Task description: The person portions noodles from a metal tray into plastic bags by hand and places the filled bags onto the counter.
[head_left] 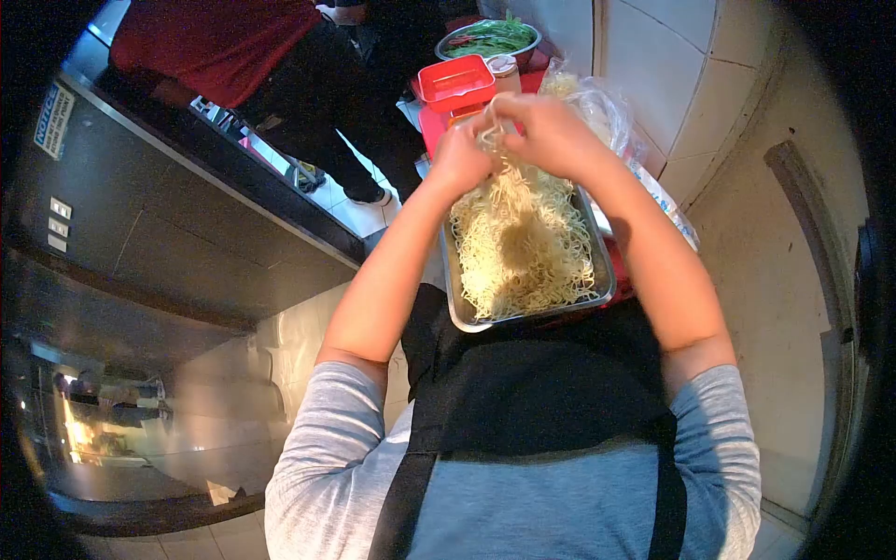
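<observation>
A rectangular metal tray (464,313) stands right in front of my apron, heaped with pale yellow noodles (560,252). Above its far end, my left hand (464,161) and my right hand (541,131) are raised close together. Between them hangs a clump of noodles (509,187), its strands trailing down to the heap. The fingers of both hands are closed on these strands, though the fingertips are partly blurred. A shadow falls across the middle of the heap.
Beyond the tray are a red plastic container (457,82), a lidded jar (504,70) and a metal bowl of green vegetables (490,39). Clear plastic bags (602,107) lie at right by the tiled wall (653,75). A person in a dark red top (215,47) stands at upper left, beside the dark counter (168,233).
</observation>
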`<action>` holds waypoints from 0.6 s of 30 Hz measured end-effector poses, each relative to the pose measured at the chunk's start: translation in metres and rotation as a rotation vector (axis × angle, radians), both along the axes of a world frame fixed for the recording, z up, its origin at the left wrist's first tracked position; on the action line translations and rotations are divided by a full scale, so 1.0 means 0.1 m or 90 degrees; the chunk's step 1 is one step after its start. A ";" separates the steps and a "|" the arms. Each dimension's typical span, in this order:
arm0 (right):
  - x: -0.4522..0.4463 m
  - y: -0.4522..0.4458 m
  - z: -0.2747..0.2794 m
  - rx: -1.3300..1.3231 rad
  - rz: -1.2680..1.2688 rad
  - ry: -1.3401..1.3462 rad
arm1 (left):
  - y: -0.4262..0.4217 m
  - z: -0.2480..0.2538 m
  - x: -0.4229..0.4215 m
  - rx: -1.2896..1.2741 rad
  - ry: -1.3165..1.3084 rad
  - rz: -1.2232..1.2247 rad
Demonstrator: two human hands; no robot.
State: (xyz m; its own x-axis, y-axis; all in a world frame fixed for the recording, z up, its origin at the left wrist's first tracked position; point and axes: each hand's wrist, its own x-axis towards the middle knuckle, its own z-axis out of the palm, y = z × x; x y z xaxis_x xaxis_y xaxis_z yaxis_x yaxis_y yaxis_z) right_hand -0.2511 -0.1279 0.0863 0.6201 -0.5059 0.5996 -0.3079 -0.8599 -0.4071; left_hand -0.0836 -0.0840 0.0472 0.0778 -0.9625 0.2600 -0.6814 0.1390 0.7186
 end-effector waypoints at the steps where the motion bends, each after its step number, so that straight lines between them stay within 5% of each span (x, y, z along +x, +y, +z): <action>1: -0.04 0.04 0.02 0.001 -0.011 -0.068 | 0.01 0.06 -0.02 -0.002 -0.009 0.007; 4: -0.15 0.17 -0.13 0.213 -0.061 -0.336 | -0.07 0.04 0.02 -0.053 -0.036 0.007; 8: 0.06 0.37 -1.27 0.126 -0.241 -0.276 | 0.00 0.29 -0.10 -0.061 0.029 0.036; 11: 0.31 0.17 -2.24 0.397 -0.133 -0.281 | 0.02 0.44 -0.13 -0.099 0.143 0.021; 14: 0.07 0.17 -2.38 0.677 0.056 -0.305 | 0.08 0.70 -0.17 -0.169 0.265 -0.023; 18: -0.12 0.05 -2.73 0.305 -0.041 -0.021 | 0.08 1.06 -0.10 -0.242 0.362 -0.052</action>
